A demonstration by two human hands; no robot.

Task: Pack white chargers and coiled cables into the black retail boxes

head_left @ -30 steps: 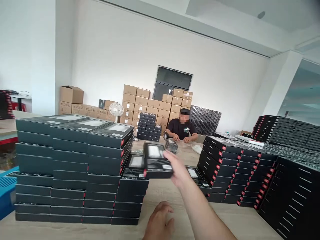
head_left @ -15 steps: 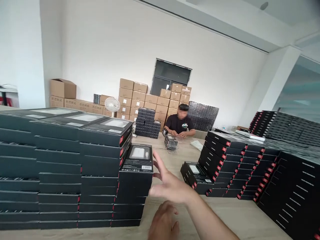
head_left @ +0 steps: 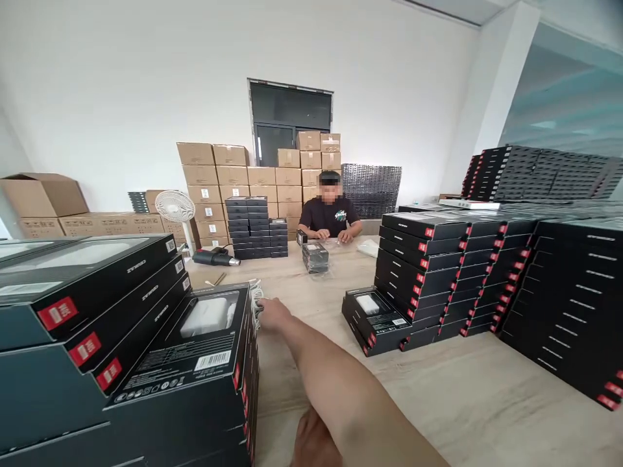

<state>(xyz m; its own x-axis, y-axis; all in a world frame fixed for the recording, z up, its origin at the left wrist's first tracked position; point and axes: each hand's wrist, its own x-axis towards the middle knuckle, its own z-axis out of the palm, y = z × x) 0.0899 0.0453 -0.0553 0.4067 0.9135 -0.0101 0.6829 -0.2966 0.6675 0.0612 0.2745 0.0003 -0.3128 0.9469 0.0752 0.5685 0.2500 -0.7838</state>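
My right hand (head_left: 273, 315) reaches across from the lower right, its fingers closed on a bundle of white cables (head_left: 256, 303) behind the near left stack. Beside it lies a black box (head_left: 214, 360) with a clear window showing a white device, on top of that stack. My left hand (head_left: 315, 442) is low at the bottom edge, partly hidden behind my right forearm; its fingers cannot be made out. Taller stacked black boxes (head_left: 121, 259) with red labels stand at the left.
Stacks of black boxes (head_left: 423, 259) fill the right side of the wooden table (head_left: 302, 376). A heat gun (head_left: 214, 257), a fan (head_left: 176, 207) and wrapped boxes (head_left: 315, 257) are further back. A person (head_left: 329, 214) sits across the table, before stacked cartons (head_left: 233, 175).
The view has moved closer to the left stacks and turned right. My right hand, open before, has gone behind the near stack and closed on white cables. More of my left hand is hidden.
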